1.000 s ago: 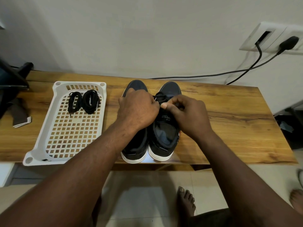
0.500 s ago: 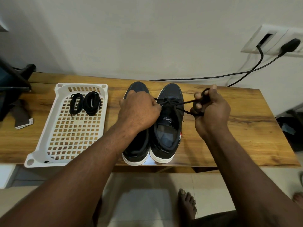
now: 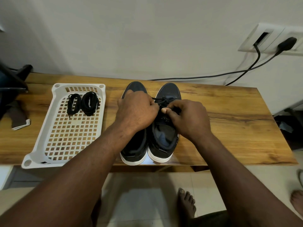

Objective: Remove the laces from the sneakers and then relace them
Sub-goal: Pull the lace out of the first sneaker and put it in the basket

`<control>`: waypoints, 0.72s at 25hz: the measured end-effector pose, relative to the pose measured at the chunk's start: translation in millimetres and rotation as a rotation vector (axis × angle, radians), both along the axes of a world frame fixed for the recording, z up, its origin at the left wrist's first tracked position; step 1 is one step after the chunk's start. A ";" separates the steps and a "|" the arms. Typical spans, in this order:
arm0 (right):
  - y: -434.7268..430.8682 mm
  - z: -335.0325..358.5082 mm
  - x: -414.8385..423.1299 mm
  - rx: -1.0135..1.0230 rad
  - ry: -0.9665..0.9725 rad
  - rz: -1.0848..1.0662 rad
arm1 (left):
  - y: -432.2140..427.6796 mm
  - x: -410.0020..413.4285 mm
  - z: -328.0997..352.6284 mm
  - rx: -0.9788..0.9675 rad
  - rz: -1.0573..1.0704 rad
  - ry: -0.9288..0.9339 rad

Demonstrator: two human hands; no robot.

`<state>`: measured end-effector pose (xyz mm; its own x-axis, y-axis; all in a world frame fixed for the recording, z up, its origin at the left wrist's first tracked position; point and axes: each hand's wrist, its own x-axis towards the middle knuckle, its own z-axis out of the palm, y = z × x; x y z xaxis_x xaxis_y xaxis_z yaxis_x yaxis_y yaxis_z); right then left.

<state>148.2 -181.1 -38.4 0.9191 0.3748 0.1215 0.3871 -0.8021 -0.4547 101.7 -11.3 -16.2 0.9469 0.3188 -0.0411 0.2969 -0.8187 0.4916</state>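
Head cam: my hands meet over the pair of sneakers, which stand side by side approx mid counter, toes twd the wall, white heels at the near edge. My left hand lies across the front of the left sneaker, fingers curled into a fist w/ the knuckles up against the right sneaker. A strand of the black lace runs straight into that fist, so it grips the lace there. My right hand sits over the right sneaker's tongue, thumb and fingertips pinched together on the same lace just beside the left knuckles. The rest of its fingers are curled under, can't see them. The lace is bunched btwn the two hands near the shoe's front eyelets. I can't tell how many eyelets it goes through. Left of the sneakers, apart from them, a white basket sits on the counter. Two coiled spare laces lie side by side at its far end. A cloth lies further left. On the wall at right is a socket plate w/ a black plug, and cables trail down behind the counter. Below, my bare foot is on the tiled floor.
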 end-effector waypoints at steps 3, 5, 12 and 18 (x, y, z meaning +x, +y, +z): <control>-0.9 -6.4 7.3 0.373 0.081 -0.050 | 1.1 0.1 -1.8 -0.016 -0.004 -0.006; -0.3 -3.2 9.4 0.754 0.301 -0.160 | 2.2 0.0 -1.7 -0.025 -0.011 -0.008; 0.9 10.3 11.5 1.070 0.528 -0.326 | 3.0 0.5 -1.2 -0.038 -0.024 0.004; 0.8 3.4 0.3 0.055 0.055 0.038 | 1.5 1.3 -1.0 -0.029 0.004 0.005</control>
<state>148.5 -180.3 -35.0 0.9104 0.4033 0.0926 0.3898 -0.7607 -0.5190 103.0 -9.8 -17.3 0.9455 0.3209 -0.0549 0.3024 -0.8032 0.5132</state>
